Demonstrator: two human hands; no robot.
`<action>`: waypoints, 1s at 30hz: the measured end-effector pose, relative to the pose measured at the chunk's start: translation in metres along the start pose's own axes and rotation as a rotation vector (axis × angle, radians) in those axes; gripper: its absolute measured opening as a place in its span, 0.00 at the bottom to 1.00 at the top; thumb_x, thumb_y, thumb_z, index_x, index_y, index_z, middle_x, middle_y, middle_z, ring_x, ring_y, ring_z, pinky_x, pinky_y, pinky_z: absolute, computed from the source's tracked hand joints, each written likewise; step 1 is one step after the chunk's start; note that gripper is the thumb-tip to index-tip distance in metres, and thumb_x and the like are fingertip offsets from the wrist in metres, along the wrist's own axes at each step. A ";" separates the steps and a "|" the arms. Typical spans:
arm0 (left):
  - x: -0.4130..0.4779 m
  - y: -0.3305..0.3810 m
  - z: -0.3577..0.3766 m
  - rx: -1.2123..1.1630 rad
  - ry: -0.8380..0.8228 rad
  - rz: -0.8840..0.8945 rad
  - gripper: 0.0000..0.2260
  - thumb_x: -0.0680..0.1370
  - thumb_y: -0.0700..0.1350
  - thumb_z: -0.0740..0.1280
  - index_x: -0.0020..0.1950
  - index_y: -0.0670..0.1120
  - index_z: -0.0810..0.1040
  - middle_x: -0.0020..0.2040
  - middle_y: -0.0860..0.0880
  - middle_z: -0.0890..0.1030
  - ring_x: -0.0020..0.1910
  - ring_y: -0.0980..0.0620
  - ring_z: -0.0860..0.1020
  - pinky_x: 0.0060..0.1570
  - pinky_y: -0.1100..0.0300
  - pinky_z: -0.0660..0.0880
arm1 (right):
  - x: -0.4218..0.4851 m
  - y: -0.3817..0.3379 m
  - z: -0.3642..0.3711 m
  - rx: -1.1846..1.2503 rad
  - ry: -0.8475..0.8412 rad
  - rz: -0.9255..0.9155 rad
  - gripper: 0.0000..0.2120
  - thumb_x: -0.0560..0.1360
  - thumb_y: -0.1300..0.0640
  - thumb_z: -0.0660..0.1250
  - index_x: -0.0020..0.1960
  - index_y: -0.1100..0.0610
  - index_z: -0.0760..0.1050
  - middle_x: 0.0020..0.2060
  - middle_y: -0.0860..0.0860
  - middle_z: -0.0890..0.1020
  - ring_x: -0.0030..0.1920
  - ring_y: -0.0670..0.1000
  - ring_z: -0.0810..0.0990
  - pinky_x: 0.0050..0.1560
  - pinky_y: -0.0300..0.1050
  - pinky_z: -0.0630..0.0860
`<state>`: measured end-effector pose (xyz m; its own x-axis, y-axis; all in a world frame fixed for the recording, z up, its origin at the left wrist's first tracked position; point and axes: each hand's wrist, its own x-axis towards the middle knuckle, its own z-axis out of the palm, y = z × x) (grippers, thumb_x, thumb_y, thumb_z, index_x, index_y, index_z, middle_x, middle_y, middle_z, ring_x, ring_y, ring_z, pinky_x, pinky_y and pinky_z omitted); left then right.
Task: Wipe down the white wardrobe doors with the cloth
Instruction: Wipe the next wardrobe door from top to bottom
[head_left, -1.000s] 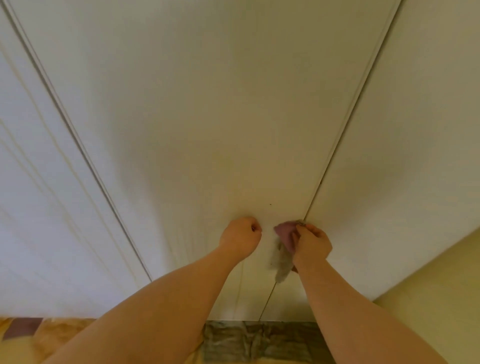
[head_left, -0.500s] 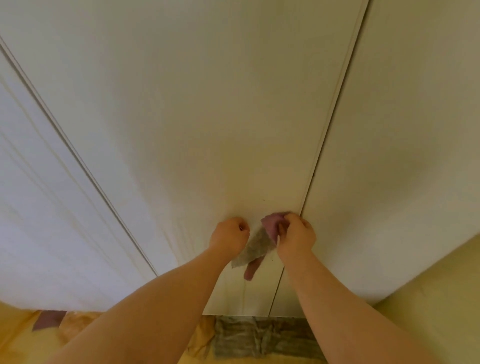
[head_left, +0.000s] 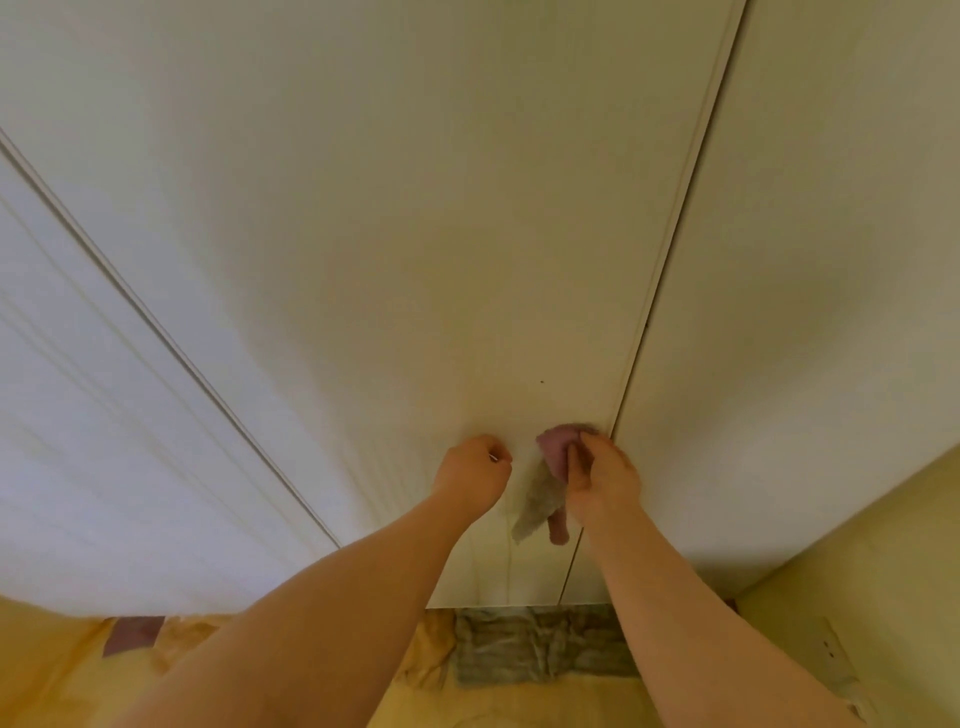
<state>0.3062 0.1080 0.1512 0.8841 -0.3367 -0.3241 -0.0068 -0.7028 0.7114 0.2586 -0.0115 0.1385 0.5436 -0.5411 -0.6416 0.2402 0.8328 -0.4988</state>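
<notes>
Right hand (head_left: 602, 475) bunches pink-grey cloth (head_left: 555, 450) against middle wardrobe door (head_left: 415, 260), beside the seam (head_left: 670, 234). Left hand (head_left: 475, 467) fisted, empty, I judge. Risk: dangling tail snags in that gap; small bunch misses patches.

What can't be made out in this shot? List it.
Head view:
- Left hand: curled fingers hide whether it holds anything.
- Cloth: partly bunched inside the right hand.
- Wardrobe doors: tops cut off by the upper edge.
- Dark speck on door: too small to identify.
</notes>
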 end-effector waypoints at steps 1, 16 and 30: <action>0.001 0.000 0.001 -0.008 -0.005 0.000 0.06 0.77 0.40 0.60 0.47 0.48 0.76 0.50 0.45 0.80 0.50 0.45 0.80 0.52 0.52 0.77 | 0.002 0.001 0.001 0.008 0.032 -0.003 0.08 0.75 0.71 0.61 0.40 0.61 0.72 0.38 0.55 0.75 0.40 0.50 0.75 0.34 0.36 0.78; 0.022 -0.022 0.031 -0.045 -0.073 -0.084 0.08 0.77 0.39 0.61 0.46 0.50 0.76 0.51 0.47 0.81 0.50 0.47 0.80 0.50 0.57 0.76 | 0.029 0.046 -0.015 -0.103 0.129 0.212 0.10 0.80 0.47 0.56 0.54 0.54 0.65 0.43 0.51 0.71 0.46 0.50 0.71 0.56 0.43 0.70; 0.025 -0.040 0.033 -0.042 -0.095 -0.138 0.07 0.77 0.40 0.61 0.48 0.47 0.78 0.49 0.45 0.81 0.49 0.45 0.80 0.52 0.54 0.77 | 0.027 0.034 -0.006 -0.004 0.227 0.093 0.17 0.75 0.74 0.50 0.32 0.59 0.63 0.29 0.52 0.64 0.15 0.45 0.64 0.16 0.31 0.60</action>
<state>0.3131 0.1071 0.0940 0.8272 -0.2979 -0.4765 0.1329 -0.7201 0.6810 0.2764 0.0015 0.1003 0.3681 -0.4750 -0.7993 0.1939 0.8800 -0.4337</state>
